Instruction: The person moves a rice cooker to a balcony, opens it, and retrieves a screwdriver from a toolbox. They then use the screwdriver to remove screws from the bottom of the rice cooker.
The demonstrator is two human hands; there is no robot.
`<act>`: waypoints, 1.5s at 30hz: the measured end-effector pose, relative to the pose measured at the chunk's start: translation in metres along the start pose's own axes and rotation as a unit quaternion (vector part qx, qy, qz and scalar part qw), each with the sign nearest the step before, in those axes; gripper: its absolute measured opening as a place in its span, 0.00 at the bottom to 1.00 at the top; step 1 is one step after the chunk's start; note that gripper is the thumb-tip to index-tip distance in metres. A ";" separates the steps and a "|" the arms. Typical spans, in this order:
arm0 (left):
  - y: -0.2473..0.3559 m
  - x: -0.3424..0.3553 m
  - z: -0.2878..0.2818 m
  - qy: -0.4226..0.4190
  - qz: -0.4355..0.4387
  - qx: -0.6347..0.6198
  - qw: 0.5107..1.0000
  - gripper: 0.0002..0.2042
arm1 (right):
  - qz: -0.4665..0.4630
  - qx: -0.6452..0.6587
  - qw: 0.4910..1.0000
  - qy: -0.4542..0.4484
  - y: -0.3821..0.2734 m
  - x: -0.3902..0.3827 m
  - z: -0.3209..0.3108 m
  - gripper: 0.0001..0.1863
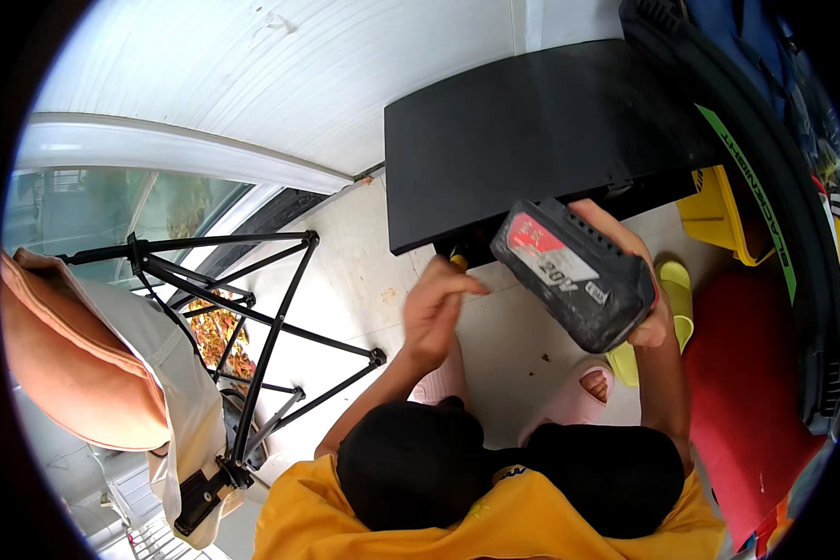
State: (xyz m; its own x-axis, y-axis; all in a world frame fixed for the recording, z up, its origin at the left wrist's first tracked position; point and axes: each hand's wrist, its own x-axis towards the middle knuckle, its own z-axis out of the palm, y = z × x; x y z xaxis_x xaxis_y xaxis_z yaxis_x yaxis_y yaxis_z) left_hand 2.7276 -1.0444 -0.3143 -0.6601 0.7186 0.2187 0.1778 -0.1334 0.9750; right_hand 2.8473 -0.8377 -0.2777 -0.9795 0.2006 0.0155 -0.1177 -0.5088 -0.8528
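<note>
My right hand (661, 322) grips a black power tool battery pack (579, 275) with a red and white label. The pack is tilted, its label side toward me, and my fingers wrap behind it and round its lower right end. To its left, my left hand (431, 313) is raised with curled fingers, one digit pointing toward the pack without touching it. A small yellow and black piece (458, 256) shows just above the left fingers. Whether that hand holds it is hard to make out, as the fingers are slightly blurred.
A low black table (541, 131) stands ahead against the white wall. A folding chair frame (280, 322) with orange and cream fabric is at left. On the right are a yellow bin (719, 219), a long black case (765, 187), a red cushion (751, 392) and yellow-green slippers (677, 299).
</note>
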 end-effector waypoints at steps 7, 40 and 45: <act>0.090 0.026 -0.072 0.123 -0.049 -0.255 0.958 0.11 | -0.035 0.026 0.999 -0.026 0.011 -0.009 -0.018 0.61; 0.059 0.061 -0.037 0.009 -0.270 -0.032 0.962 0.12 | 0.039 -0.488 0.864 -0.115 0.038 0.061 0.026 0.42; 0.056 0.062 -0.038 -0.002 -0.264 -0.065 0.962 0.13 | 0.105 -0.474 0.854 -0.187 0.057 0.093 0.018 0.16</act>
State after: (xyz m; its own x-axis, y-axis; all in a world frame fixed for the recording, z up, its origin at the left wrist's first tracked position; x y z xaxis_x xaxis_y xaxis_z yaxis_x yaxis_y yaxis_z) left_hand 2.6691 -1.0332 -0.2451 -0.6306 0.7118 -0.3093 -0.2755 0.1673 0.9466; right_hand 2.7461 -0.8628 -0.3158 -0.9672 -0.1842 -0.1747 0.0776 0.4407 -0.8943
